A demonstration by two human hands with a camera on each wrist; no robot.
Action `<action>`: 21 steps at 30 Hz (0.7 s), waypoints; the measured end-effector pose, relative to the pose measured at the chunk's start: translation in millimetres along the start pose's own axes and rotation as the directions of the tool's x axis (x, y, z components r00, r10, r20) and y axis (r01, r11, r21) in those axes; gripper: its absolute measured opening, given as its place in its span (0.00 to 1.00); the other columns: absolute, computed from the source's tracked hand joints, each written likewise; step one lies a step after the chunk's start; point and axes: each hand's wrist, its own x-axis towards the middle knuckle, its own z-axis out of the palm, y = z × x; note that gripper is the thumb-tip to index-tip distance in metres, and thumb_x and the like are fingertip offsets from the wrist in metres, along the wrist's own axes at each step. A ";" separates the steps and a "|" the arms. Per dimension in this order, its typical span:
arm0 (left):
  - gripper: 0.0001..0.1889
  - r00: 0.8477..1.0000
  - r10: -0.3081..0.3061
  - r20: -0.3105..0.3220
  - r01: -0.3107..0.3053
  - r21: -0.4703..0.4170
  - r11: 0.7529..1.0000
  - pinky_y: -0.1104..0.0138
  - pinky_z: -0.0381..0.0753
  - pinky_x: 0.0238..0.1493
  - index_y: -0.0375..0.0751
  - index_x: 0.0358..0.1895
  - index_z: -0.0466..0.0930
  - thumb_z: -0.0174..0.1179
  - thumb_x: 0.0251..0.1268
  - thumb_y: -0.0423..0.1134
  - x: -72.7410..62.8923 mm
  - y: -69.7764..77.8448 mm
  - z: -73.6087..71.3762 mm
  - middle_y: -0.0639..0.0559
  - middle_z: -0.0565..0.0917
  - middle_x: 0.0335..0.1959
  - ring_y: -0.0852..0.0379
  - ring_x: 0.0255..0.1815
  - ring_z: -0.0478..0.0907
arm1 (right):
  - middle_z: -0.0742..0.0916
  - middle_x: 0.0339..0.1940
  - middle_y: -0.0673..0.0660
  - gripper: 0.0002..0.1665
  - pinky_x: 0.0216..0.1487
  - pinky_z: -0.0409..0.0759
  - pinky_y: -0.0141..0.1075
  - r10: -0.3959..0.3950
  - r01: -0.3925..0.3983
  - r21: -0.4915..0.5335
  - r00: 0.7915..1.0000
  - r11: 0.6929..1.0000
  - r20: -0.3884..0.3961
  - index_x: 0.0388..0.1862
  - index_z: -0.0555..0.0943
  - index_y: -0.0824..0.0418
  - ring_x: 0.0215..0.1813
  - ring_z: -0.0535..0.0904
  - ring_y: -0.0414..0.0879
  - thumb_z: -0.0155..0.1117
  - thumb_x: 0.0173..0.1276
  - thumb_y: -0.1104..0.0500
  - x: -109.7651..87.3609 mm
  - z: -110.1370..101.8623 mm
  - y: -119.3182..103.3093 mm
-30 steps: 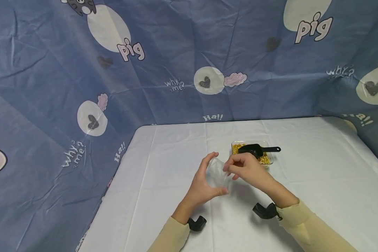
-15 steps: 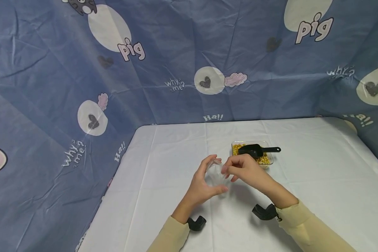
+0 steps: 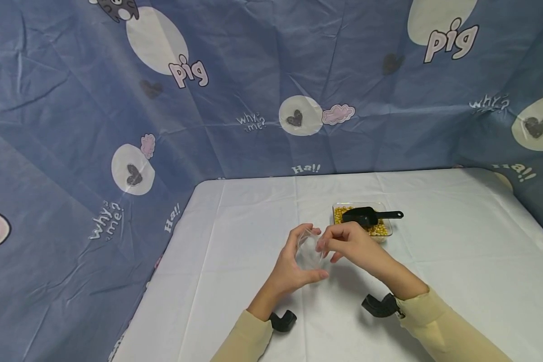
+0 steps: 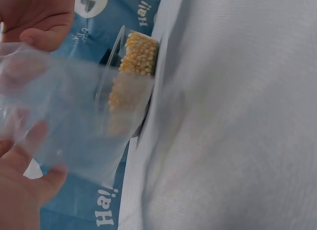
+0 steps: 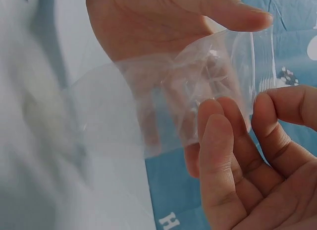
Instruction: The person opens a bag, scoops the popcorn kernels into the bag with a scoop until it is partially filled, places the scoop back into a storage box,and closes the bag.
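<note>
A clear plastic zip bag is held up over the table between both hands, its mouth end spread into a rounded shape. My left hand curves around it, thumb and fingers wide apart on either side. With thumb and fingertips, my right hand pinches the bag's right edge. Close up in the right wrist view, the ridged strip of the bag lies near the left thumb, and the left palm shows through the film. In the left wrist view, the bag's lower end hangs flat, with no contents visible.
Behind the right hand stands a clear rectangular container of yellow corn kernels. A black scoop lies across it, handle pointing right. White cloth covers the table; a blue printed curtain rises behind and at the left.
The bag's mouth has spread rounder between the hands. The left fingertips have dipped slightly and curled inward at the bag's top edge. The right hand has shifted slightly left; container and scoop stay put.
</note>
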 end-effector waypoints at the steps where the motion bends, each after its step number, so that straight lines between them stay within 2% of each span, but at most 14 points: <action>1: 0.52 1.000 0.006 0.001 -0.006 -0.005 1.000 0.41 0.56 0.70 0.48 0.76 0.54 0.79 0.49 0.33 0.1 -0.3 0.1 0.52 0.71 0.68 0.50 0.72 0.65 | 0.87 0.37 0.59 0.10 0.36 0.85 0.50 -0.001 0.001 0.005 1.000 1.000 0.002 0.32 0.86 0.62 0.42 0.84 0.54 0.60 0.73 0.65 0.1 0.4 0.1; 5: 0.53 1.000 0.025 0.005 -0.025 -0.010 1.000 0.41 0.59 0.69 0.41 0.76 0.52 0.79 0.49 0.32 0.1 -1.8 0.3 0.51 0.72 0.65 0.49 0.69 0.67 | 0.88 0.37 0.60 0.10 0.36 0.85 0.50 -0.007 0.007 0.017 1.000 1.000 0.008 0.32 0.86 0.62 0.42 0.84 0.54 0.61 0.73 0.64 0.6 2.3 0.4; 10: 0.49 1.000 0.019 0.014 -0.018 -0.028 0.999 0.42 0.58 0.70 0.43 0.76 0.54 0.77 0.56 0.44 -0.9 -4.5 0.0 0.46 0.73 0.64 0.47 0.69 0.67 | 0.87 0.36 0.62 0.09 0.35 0.85 0.49 -0.023 0.023 0.003 1.000 1.000 0.004 0.32 0.85 0.64 0.41 0.84 0.53 0.61 0.72 0.65 0.5 2.9 0.6; 12: 0.46 1.000 0.027 0.015 -0.026 -0.041 0.999 0.42 0.58 0.70 0.41 0.75 0.56 0.74 0.59 0.49 -0.5 -6.1 -0.4 0.44 0.72 0.64 0.46 0.69 0.68 | 0.87 0.35 0.61 0.09 0.35 0.85 0.49 -0.027 0.027 -0.007 1.000 1.000 0.002 0.31 0.85 0.64 0.40 0.84 0.53 0.61 0.72 0.65 0.4 2.7 0.4; 16: 0.42 1.000 0.027 0.004 -0.027 -0.057 0.998 0.45 0.59 0.71 0.42 0.71 0.61 0.71 0.60 0.55 -0.2 -7.0 -0.8 0.46 0.71 0.64 0.48 0.68 0.68 | 0.87 0.34 0.60 0.09 0.34 0.85 0.48 -0.033 0.033 -0.041 0.999 0.999 0.004 0.32 0.85 0.64 0.38 0.84 0.54 0.61 0.73 0.65 0.4 2.2 0.2; 21: 0.39 1.000 -0.011 -0.009 0.011 -0.063 0.998 0.45 0.60 0.70 0.46 0.69 0.62 0.73 0.59 0.53 -1.4 -5.4 -0.7 0.51 0.72 0.63 0.49 0.68 0.68 | 0.87 0.35 0.60 0.09 0.35 0.84 0.47 -0.033 0.034 -0.067 0.999 0.997 0.018 0.34 0.86 0.64 0.38 0.85 0.54 0.61 0.74 0.63 -0.2 0.0 -0.2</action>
